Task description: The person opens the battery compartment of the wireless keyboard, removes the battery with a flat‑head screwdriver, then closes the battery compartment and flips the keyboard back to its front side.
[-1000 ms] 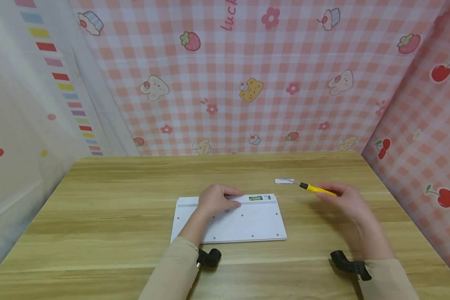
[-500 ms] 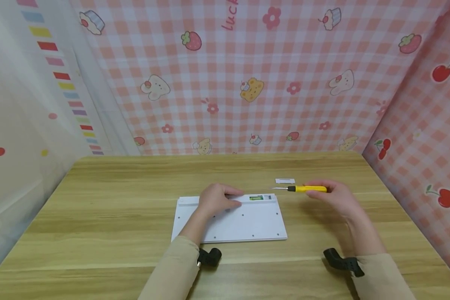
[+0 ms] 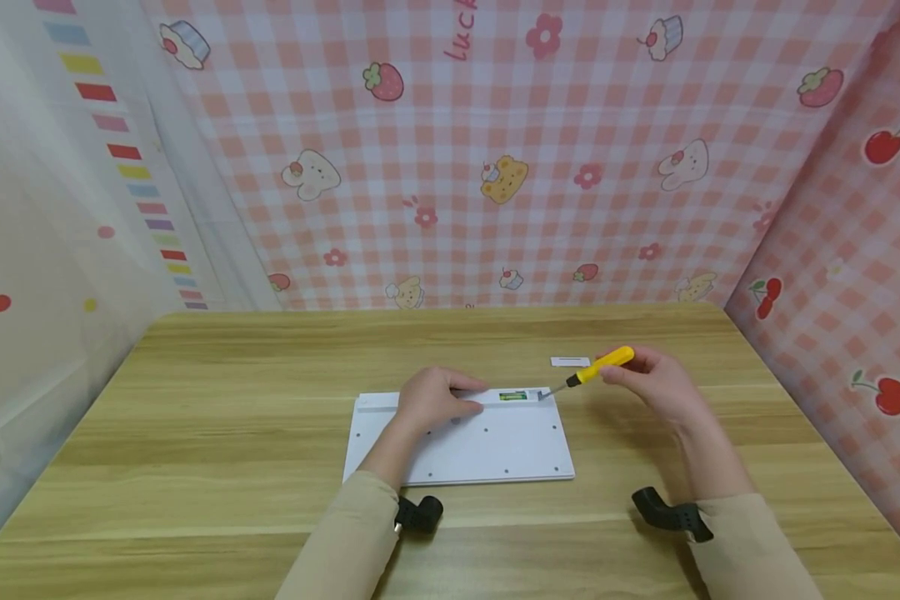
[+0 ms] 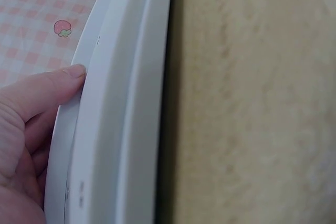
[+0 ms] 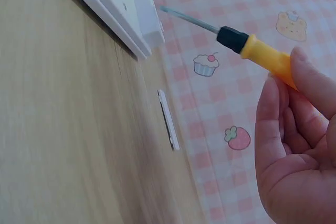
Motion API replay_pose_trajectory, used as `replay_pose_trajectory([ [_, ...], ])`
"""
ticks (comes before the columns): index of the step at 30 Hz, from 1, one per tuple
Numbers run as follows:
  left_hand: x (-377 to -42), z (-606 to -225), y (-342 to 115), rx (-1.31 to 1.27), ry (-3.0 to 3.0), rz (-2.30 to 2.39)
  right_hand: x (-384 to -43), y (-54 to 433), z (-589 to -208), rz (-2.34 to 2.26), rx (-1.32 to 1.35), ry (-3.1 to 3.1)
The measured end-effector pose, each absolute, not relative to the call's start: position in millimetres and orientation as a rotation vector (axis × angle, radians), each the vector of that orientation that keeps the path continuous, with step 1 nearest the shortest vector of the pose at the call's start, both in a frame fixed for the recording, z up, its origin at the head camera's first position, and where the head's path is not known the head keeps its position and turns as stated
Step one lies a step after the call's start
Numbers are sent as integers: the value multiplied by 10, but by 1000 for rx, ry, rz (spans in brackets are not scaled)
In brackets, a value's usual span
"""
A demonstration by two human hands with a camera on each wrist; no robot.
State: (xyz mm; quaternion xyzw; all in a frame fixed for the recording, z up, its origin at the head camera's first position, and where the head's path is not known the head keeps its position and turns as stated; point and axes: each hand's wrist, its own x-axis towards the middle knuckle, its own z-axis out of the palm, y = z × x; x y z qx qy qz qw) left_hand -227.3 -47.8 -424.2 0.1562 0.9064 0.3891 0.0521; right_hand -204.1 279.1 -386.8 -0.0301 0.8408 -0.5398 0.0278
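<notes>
A white keyboard (image 3: 525,446) lies underside up on the table, small screws dotted over its back. Its battery slot, on the raised ridge at the far right, shows a green battery (image 3: 512,396). My left hand (image 3: 432,402) grips the ridge, thumb on the near side; in the left wrist view the thumb (image 4: 58,88) presses the keyboard's edge and the fingers go behind it. My right hand (image 3: 662,386) pinches the yellow handle of a screwdriver (image 5: 265,59). In the head view its tip is at the slot's right end. A white battery cover (image 3: 569,362) lies behind the keyboard.
The wooden table (image 3: 195,433) reaches back to a pink checked cloth (image 3: 450,208) hung behind it. Another printed cloth (image 3: 855,275) hangs on the right. Black wrist camera mounts (image 3: 671,512) sit on both sleeves.
My right hand has brought the screwdriver left from over the battery cover to the keyboard's slot, its handle now tilted up to the right. The left hand and keyboard have stayed put.
</notes>
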Motion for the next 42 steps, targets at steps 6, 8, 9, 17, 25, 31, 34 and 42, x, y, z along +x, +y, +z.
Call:
replay_pose_trajectory([
  [6, -2272, -4249, -476, 476, 2768, 1181, -2070, 2692, -3866, -1650, -135, 2651],
  [8, -2274, -4252, -477, 473, 2767, 1181, -2074, 2654, -3857, -1637, -155, 2669],
  [9, -2275, -4254, -477, 472, 2767, 1180, -2074, 2634, -3850, -1629, -163, 2680],
  [17, -2277, -4267, -479, 474, 2763, 1181, -2073, 2491, -3775, -1598, -238, 2732],
  [25, -2276, -4265, -481, 476, 2770, 1163, -2084, 2357, -3662, -1362, -346, 2915],
  [31, -2287, -4275, -487, 473, 2765, 1173, -2092, 2188, -3544, -1142, -563, 3041],
  [34, -2288, -4279, -485, 475, 2764, 1173, -2088, 2119, -3509, -1090, -661, 3060],
  [42, -2277, -4264, -469, 455, 2775, 1157, -2071, 2022, -3464, -1035, -769, 3091],
])
